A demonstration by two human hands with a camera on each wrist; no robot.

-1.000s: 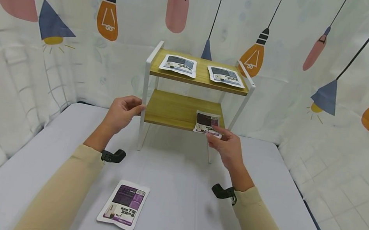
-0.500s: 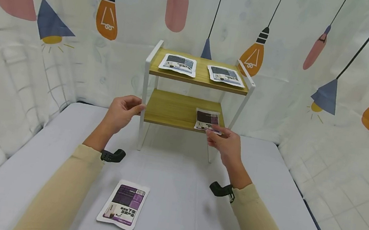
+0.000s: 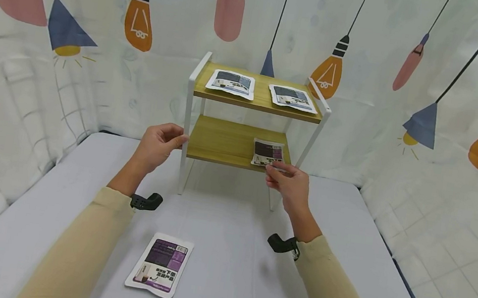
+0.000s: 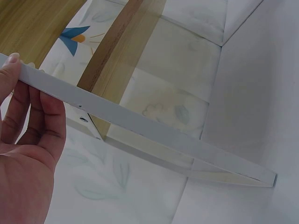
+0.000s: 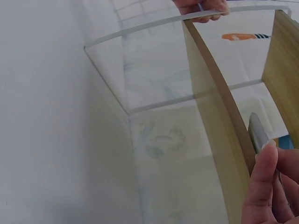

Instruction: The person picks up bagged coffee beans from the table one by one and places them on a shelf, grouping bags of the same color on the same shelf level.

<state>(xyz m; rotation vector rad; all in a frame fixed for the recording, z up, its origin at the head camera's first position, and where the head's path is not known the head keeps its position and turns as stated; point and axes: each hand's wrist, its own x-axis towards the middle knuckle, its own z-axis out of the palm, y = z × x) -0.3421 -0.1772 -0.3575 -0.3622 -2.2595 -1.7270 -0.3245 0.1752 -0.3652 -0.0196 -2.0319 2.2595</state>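
Observation:
A two-tier shelf rack [image 3: 226, 139] with white metal frame and wood-look boards stands on the table. My left hand [image 3: 158, 144] grips its left front post [image 4: 126, 116], thumb in front and fingers curled behind. At the right end of the lower board lies a white-edged pouch [image 3: 266, 151] with a dark purple label. My right hand [image 3: 293, 183] pinches the pouch's front edge between thumb and fingers. The right wrist view shows the pouch [image 5: 258, 133] edge-on, close over the board. Another purple-labelled pouch [image 3: 159, 265] lies on the table, left of centre.
Two blue-labelled pouches, a left one [image 3: 231, 84] and a right one [image 3: 293, 99], lie on the top board. A white cloth covers the table [image 3: 222, 269]. Behind the rack hangs a curtain [image 3: 178, 23] printed with lamps and bulbs.
My right hand has slid the pouch slightly back and left, further onto the lower board. The left hand has stayed on the post.

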